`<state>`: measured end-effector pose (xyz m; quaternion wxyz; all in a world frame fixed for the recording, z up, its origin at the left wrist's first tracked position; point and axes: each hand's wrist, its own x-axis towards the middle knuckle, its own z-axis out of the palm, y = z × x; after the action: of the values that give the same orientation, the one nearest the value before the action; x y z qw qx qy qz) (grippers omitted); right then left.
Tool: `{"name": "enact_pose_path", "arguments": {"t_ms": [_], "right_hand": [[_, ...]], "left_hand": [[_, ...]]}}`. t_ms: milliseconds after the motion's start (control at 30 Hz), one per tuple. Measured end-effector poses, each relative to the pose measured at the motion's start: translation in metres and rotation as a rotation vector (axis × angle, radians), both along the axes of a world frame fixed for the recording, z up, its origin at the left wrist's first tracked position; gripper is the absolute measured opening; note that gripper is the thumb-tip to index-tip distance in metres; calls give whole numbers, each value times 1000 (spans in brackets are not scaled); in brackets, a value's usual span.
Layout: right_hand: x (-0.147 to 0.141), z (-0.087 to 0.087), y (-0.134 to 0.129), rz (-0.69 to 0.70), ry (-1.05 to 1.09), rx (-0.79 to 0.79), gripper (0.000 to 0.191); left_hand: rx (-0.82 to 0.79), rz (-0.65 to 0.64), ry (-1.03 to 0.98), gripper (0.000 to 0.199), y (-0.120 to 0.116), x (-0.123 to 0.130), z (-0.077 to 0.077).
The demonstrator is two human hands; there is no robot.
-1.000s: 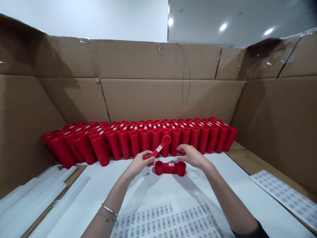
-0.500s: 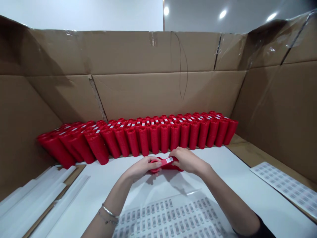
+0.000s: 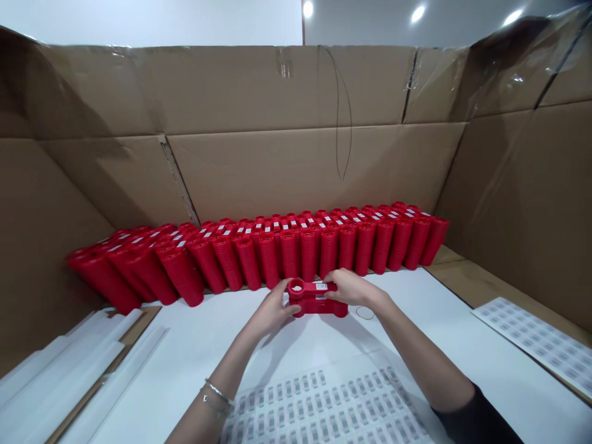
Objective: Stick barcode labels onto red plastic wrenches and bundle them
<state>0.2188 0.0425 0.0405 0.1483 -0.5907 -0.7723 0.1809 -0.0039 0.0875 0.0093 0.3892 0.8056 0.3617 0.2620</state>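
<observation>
In front of me a red plastic piece (image 3: pixel 308 288), with a ring at its end and a white label on its bar, sits on top of a short stack of like red pieces (image 3: pixel 319 307). My left hand (image 3: pixel 276 308) is closed around the left end, thumb in front and fingers behind. The right end is gripped by my right hand (image 3: pixel 346 287), which hides part of it. A sheet of small printed labels (image 3: pixel 324 407) lies nearest me, below the hands.
Rows of tall red stacks (image 3: pixel 308 256) stand along the cardboard wall (image 3: pixel 277 172). A thin yellowish band (image 3: pixel 365 312) lies beside my right forearm. Another label sheet (image 3: pixel 536 339) is at the right, and white strips (image 3: pixel 60 370) are at the left.
The labelled red piece, earlier held tilted between my hands, now lies level on the stack. My left hand has moved to its left end. The yellowish band has come into view.
</observation>
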Motion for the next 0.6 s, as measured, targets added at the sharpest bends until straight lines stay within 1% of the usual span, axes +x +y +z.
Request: {"name": "enact_pose_path", "arguments": {"t_ms": [100,200,267,333,400,500,600], "right_hand": [[-3,-4,2,6,1,-16,12],[-3,-7,4,5,8,-32,12],[-4,-10,5,3,17,-43,14],[-6,-11,5,0,28,-52,16],[-6,-11,5,-2,37,-63,18],[-2,-11,4,-9,49,-99,24],[6,-12,4,-28,54,-147,37]], "left_hand": [[27,46,39,45,0,3,-5],[62,86,73,40,1,3,-6],[25,86,75,39,0,2,-5],[-56,75,42,45,-3,3,-4],[-81,55,-16,49,-5,4,-3],[3,15,-62,40,-5,4,-3],[52,4,-31,34,-1,3,-5]]}}
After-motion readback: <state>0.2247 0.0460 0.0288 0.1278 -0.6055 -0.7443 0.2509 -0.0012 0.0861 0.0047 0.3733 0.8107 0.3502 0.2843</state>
